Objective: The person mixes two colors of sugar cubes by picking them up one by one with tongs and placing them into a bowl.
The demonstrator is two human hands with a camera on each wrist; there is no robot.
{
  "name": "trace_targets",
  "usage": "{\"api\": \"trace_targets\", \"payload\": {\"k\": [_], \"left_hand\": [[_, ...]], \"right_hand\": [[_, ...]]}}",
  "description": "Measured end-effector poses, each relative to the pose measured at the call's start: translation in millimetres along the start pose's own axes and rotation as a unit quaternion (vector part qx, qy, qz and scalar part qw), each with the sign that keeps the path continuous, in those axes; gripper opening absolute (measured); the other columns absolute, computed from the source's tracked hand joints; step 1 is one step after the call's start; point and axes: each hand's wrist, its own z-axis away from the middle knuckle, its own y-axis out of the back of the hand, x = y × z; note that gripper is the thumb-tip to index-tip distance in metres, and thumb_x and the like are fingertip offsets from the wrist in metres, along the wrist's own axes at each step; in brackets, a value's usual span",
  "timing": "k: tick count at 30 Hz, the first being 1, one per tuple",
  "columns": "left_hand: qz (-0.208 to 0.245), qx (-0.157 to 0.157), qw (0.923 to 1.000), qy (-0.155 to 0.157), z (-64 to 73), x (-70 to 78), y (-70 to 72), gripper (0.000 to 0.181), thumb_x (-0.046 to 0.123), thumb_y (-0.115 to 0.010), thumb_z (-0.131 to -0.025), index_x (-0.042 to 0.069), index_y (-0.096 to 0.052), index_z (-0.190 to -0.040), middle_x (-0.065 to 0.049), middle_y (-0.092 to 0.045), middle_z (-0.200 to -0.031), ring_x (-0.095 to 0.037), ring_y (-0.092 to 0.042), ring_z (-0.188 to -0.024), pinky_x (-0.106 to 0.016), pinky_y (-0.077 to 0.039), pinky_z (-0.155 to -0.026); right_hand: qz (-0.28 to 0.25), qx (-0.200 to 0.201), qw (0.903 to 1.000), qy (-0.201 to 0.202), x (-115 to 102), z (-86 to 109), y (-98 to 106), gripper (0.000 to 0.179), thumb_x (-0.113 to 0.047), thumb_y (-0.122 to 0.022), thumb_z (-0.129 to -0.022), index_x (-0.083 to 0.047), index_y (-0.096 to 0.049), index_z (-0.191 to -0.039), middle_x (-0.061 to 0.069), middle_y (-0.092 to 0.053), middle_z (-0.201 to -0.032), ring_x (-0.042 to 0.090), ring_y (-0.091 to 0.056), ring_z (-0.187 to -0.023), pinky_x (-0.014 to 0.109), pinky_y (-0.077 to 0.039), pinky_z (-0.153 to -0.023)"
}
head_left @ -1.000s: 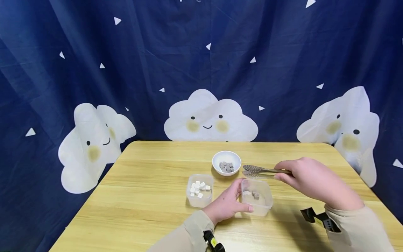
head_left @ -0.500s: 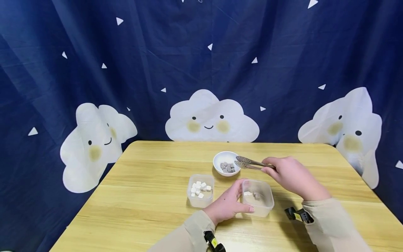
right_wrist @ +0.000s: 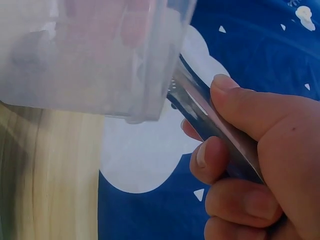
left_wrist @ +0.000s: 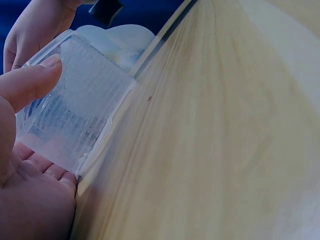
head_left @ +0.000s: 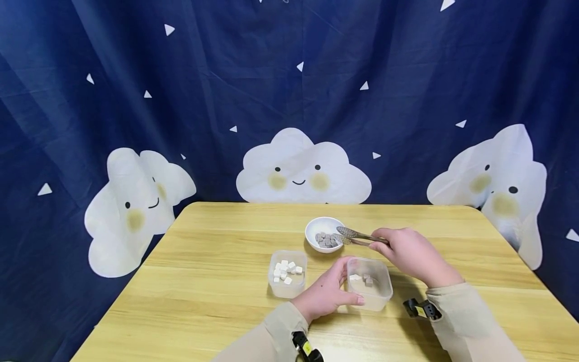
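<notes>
My left hand [head_left: 326,290] grips the near left side of a clear plastic container [head_left: 381,296], thumb on its front and fingers behind. A few white and grey cubes lie inside it. In the left wrist view the thumb [left_wrist: 35,82] presses on the container's wall [left_wrist: 90,100]. My right hand [head_left: 413,254] holds metal tongs [head_left: 362,235] between thumb and fingers; in the right wrist view the tongs [right_wrist: 215,125] pass behind the container. The tongs' perforated tips reach over the right rim of a white bowl [head_left: 315,227], beside the grey cubes [head_left: 326,240] in it.
A second clear container [head_left: 288,291] with several white cubes [head_left: 283,270] stands left of my left hand. All of it rests on a wooden table [head_left: 203,286]. A blue curtain [head_left: 271,75] with cloud prints hangs behind the table's far edge.
My right hand has moved left with the tongs, bringing their tips from right of the bowl to over its rim. The left hand and container have stayed put.
</notes>
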Motion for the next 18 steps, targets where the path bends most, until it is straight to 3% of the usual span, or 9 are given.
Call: {"api": "trace_targets", "payload": {"k": [6, 18], "left_hand": [[0.001, 0.000, 1.0000, -0.001, -0.4, -0.8, 0.2, 0.085, 0.013, -0.083, -0.081, 0.028, -0.035, -0.150, 0.010, -0.046, -0.150, -0.008, -0.032, -0.144, -0.027, -0.023, -0.119], [0.009, -0.006, 0.9999, -0.007, -0.5, -0.6, 0.3, 0.085, 0.011, -0.082, -0.081, 0.030, -0.035, -0.149, 0.011, -0.047, -0.149, -0.006, -0.032, -0.144, -0.026, -0.023, -0.118]], "right_hand": [[-0.004, -0.004, 1.0000, 0.005, -2, 1.5, 9, 0.012, -0.026, -0.072, -0.095, -0.015, -0.074, -0.100, -0.008, -0.071, -0.086, 0.011, -0.064, -0.071, 0.043, -0.056, -0.068], [-0.010, -0.029, 0.9995, -0.011, -2, 7.9, 34, 0.020, -0.029, -0.074, -0.092, -0.013, -0.074, -0.104, -0.016, -0.054, -0.068, 0.004, -0.047, -0.058, 0.030, -0.046, -0.058]]}}
